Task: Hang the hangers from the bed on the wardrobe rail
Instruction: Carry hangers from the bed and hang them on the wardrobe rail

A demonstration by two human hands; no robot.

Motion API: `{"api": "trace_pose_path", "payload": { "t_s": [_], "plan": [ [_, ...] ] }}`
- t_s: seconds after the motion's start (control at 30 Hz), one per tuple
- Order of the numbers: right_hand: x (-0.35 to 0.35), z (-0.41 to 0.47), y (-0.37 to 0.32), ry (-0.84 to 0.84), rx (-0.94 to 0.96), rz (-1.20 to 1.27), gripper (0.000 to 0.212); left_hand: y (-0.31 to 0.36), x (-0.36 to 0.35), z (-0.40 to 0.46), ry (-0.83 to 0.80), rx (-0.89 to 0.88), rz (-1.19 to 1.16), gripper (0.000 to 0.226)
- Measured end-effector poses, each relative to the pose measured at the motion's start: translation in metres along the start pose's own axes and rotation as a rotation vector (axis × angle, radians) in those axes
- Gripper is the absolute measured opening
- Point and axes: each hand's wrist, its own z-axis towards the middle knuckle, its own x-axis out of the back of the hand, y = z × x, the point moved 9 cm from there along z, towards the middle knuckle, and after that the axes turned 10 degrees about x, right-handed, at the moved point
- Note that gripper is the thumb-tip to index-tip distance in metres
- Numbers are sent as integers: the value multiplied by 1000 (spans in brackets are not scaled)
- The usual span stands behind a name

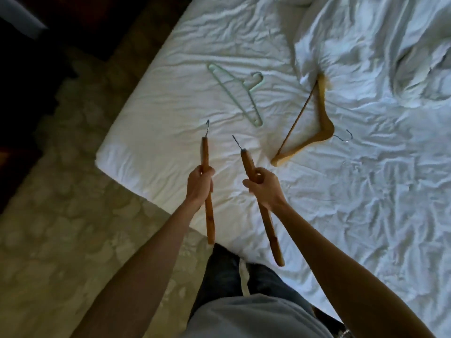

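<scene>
2 wooden hangers (207, 167) in hands, 2 on bed (170, 147).

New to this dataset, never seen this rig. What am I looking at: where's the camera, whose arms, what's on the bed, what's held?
There is no machine here. One wide-angle camera is worn on a person's head and looks forward and down, so the two bare arms coming in from the bottom edge are the wearer's own.

The left hand holds a dark brown wooden hanger seen edge-on, its metal hook pointing away. The right hand holds a second dark brown wooden hanger the same way. Each grip sits partway along the wood.

On the white rumpled bed sheet two more lie flat: a pale green plastic hanger and a light tan wooden hanger with a metal hook. A crumpled white duvet lies at the upper right. The wardrobe rail is not in view.
</scene>
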Motion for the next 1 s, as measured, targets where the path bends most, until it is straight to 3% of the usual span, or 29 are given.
{"api": "trace_pose_path", "payload": {
  "t_s": [0.2,0.37,0.5,0.67,1.0],
  "plan": [
    [-24,-36,-78,-105,183,-35,17,-49,56,-79,166,0,-270,20],
    [-104,-79,-141,-335,339,-127,13,-99,135,-136,337,22,-482,32],
    [-197,-120,-182,-550,443,-196,23,-152,208,-173,450,53,-651,36],
    [-316,-174,-232,-770,542,-275,20,-216,296,-199,552,62,-800,31],
    [-556,-260,-337,-1022,663,-333,27,-329,490,-212,719,72,-967,26]
  ]
}}
